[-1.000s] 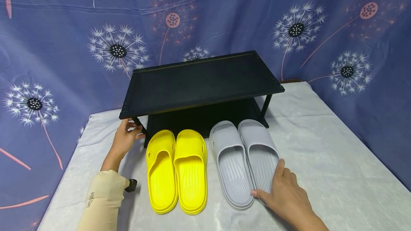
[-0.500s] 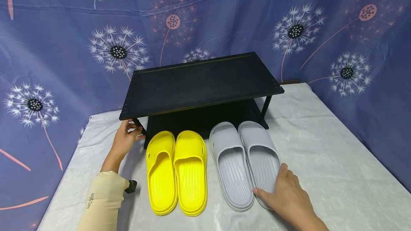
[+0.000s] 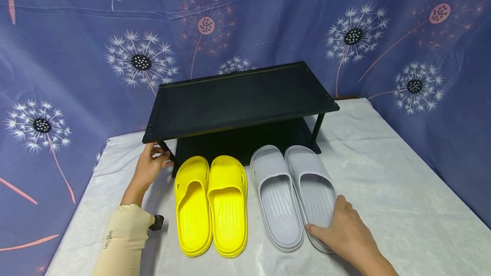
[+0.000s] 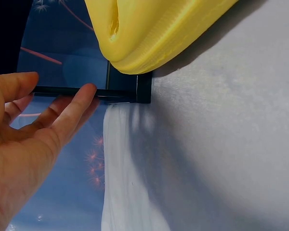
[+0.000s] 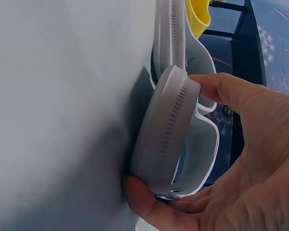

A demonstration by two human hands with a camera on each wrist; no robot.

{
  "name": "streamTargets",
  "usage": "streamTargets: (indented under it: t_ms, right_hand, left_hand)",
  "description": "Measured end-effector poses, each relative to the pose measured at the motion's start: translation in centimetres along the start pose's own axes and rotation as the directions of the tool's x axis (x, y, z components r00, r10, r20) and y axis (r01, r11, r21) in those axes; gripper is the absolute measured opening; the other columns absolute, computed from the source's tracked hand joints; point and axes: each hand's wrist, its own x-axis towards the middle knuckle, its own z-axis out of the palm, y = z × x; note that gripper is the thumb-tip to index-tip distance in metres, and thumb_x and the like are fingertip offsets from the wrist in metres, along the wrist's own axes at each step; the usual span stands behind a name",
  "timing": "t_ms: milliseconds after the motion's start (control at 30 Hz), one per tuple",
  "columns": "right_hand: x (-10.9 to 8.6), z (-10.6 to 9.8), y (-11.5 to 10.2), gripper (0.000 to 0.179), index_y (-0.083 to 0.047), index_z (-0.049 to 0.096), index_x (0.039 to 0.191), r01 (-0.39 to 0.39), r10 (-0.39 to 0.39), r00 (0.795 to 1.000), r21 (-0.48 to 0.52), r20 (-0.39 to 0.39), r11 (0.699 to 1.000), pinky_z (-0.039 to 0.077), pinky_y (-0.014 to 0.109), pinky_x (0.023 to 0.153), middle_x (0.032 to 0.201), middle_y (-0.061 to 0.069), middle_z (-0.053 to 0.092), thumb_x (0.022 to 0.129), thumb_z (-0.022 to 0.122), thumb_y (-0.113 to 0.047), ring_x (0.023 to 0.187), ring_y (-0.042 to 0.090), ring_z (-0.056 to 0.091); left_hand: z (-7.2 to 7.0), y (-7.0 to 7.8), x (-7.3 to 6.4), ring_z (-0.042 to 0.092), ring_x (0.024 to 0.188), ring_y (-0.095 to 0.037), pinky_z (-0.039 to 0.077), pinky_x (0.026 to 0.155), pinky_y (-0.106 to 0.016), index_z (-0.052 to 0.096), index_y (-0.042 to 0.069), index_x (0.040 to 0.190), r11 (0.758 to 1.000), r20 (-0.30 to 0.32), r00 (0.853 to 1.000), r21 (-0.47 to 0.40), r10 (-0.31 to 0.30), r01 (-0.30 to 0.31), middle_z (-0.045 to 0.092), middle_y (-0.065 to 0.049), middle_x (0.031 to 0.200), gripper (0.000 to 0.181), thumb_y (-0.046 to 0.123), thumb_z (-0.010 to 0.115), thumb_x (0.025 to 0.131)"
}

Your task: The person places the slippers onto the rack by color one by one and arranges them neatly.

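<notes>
My right hand (image 3: 347,231) grips the heel end of the right grey slipper (image 3: 316,195), thumb on its inner edge and fingers along the outer side. The right wrist view shows the heel of this grey slipper (image 5: 166,134) between thumb and fingers. Close on its left lies the other grey slipper (image 3: 281,208), the heels slightly apart. My left hand (image 3: 149,163) holds the front left post of a black two-tier shoe rack (image 3: 245,97). In the left wrist view, that thin post (image 4: 115,93) runs between the thumb and fingers of the left hand (image 4: 33,139).
A pair of yellow slippers, the left one (image 3: 193,216) and the right one (image 3: 229,216), lies left of the grey pair, toes at the rack's front edge. White cloth (image 3: 402,182) covers the table. A blue dandelion-print curtain (image 3: 261,20) hangs behind the rack.
The right grey slipper has shifted slightly toward me and to the right with my right hand, widening the gap at the heels. My left hand, the rack and the yellow slippers stay put.
</notes>
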Motion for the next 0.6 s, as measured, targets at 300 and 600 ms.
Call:
streamTargets:
  t_ms: [300,600]
  right_hand:
    - [-0.2,-0.7,0.3,0.117,0.022,0.021,0.129,0.016,-0.016,1.0,0.037,0.001,0.999,0.048,0.06,0.08,0.119,0.043,0.044,0.067,0.078,-0.059,0.105,0.052,0.052]
    - [-0.5,-1.1,0.4,0.111,0.019,0.027,0.125,0.035,-0.033,0.998,0.044,-0.043,0.998,0.05,0.057,0.074,0.113,0.038,0.049,0.065,0.08,-0.058,0.096,0.047,0.056]
  left_hand:
    - [-0.2,-0.8,0.3,0.054,0.1,-0.042,0.056,0.084,-0.049,0.031,0.008,0.14,1.0,0.005,1.0,0.011,0.001,-0.001,0.041,-0.023,0.117,0.047,0.0,0.049,0.097]
    - [-0.3,-1.6,0.7,0.054,0.1,-0.041,0.057,0.084,-0.047,0.03,0.013,0.142,1.0,-0.002,1.0,0.022,0.002,-0.002,0.041,-0.022,0.117,0.05,0.003,0.05,0.098]
